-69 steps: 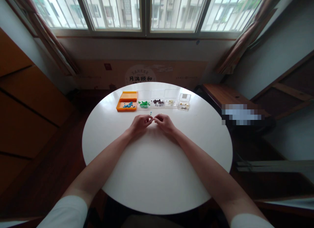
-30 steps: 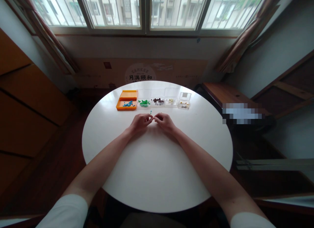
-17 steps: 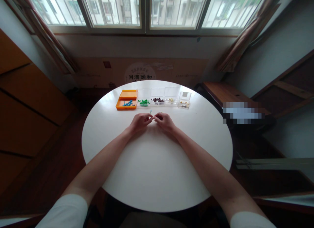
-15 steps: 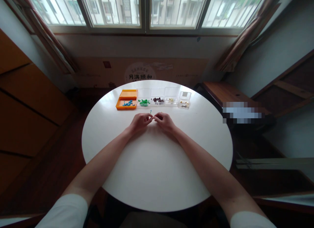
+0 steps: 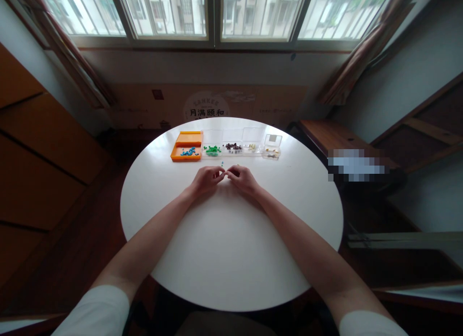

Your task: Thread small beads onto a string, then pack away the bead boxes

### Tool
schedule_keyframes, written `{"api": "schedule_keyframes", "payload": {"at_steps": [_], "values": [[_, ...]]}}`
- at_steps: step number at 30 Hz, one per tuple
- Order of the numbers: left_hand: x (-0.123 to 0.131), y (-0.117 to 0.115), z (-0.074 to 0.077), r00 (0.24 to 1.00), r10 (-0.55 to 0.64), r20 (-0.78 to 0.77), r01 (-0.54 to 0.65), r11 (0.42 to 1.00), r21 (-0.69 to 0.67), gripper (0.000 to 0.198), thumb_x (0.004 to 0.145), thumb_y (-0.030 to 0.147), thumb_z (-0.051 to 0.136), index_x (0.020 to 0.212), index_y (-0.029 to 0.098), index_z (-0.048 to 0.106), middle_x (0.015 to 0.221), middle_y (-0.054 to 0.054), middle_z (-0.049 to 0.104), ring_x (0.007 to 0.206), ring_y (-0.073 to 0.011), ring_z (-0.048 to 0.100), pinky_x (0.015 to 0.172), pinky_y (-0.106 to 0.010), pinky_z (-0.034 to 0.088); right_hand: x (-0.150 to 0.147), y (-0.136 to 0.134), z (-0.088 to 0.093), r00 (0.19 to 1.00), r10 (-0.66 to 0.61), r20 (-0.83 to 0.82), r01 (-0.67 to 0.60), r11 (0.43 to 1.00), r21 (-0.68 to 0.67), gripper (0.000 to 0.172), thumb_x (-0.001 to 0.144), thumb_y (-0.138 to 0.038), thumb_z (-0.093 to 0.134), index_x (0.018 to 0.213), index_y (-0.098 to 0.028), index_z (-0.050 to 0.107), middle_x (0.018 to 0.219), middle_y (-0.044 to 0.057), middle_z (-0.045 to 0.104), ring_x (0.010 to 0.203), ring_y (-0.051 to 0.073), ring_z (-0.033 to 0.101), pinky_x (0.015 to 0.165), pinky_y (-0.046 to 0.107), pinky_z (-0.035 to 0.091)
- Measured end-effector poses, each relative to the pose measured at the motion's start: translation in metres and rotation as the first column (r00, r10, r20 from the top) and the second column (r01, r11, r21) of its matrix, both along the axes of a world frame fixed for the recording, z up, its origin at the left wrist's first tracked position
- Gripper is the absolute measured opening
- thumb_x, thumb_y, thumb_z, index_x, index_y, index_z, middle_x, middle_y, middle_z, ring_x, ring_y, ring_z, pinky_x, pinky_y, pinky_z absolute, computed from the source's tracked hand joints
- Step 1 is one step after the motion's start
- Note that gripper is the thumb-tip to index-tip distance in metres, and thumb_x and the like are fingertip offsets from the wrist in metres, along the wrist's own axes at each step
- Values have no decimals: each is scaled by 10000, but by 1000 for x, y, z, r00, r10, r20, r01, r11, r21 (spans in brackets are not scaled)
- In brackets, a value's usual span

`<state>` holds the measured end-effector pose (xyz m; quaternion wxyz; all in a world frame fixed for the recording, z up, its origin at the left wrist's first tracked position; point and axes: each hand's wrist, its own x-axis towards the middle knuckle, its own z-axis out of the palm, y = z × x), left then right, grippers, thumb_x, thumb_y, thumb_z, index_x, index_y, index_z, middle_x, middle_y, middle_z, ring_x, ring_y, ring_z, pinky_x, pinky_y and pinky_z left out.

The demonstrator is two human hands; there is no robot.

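My left hand (image 5: 209,179) and my right hand (image 5: 242,177) meet fingertip to fingertip over the white round table (image 5: 231,259). Both are closed in a pinch; whatever is between the fingers is hidden or too small to name. Just beyond the fingertips lies a tiny blue-green piece (image 5: 222,163). Farther back stands an open orange box (image 5: 185,158) with small blue pieces (image 5: 188,152) in it. To its right, clear boxes hold green pieces (image 5: 212,150), dark brown pieces (image 5: 233,146) and pale cream pieces (image 5: 252,147).
A small clear lidded box (image 5: 272,153) with tiny yellowish and grey pieces ends the row on the right. Past the table's right edge is a wooden bench (image 5: 325,133) with a blurred pale patch on it. A printed cardboard panel (image 5: 275,97) stands behind, under the window.
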<state>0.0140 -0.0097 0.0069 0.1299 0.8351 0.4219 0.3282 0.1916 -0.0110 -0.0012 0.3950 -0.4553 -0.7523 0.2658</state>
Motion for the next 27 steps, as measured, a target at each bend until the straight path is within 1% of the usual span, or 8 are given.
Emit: {"api": "schedule_keyframes", "payload": {"at_steps": [11,27], "values": [[0,1,-2,1000,-4,-25,4,1000,15,232,839,324,514,839,167,684,593,8,600,535,-77,501,551,-180,357,-1,0,-1,1000,5,29,-6,1000,14,182,778,-249,524,757,-133,663,653,24,619,600,117,513,584,229,376],[0,2,-2,1000,0,-31,0,1000,-10,219,826,322,524,823,165,676,603,3,607,538,-83,505,553,-187,358,-1,-2,2,997,1,82,-4,999,42,173,778,-223,522,764,-137,673,689,36,641,634,127,536,612,233,388]]}}
